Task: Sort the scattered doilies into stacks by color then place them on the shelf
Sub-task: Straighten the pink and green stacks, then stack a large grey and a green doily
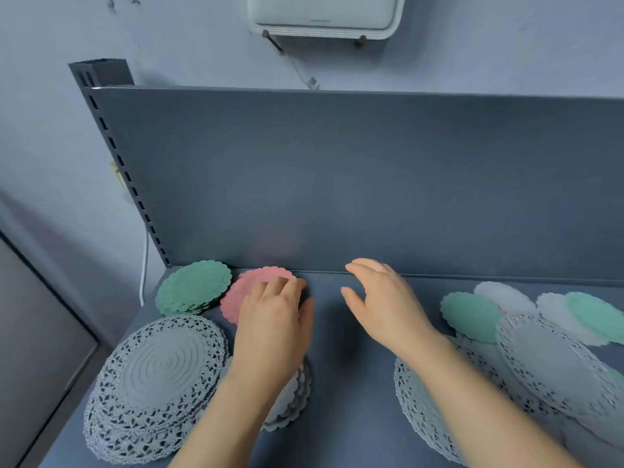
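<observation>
Pink doilies (243, 292), far left beside the green stack (194, 287), are touched by the released left hand (273, 319); the right hand (381, 298) is held released too. They could be slid askew by dragging.

I seem to be in a shop: a dark grey metal display shelf (347, 400) with slotted upright (111, 143) and flat back panel (337, 180) (retail-style racking) against a pale blue wall (50, 130).

- Corner stack (194, 287) lies against the back panel (337, 180), a second stack (236, 298) just right.
- A near stack (158, 376) lies before them.
- Loose doilies (540, 349) overlap rightward.
</observation>
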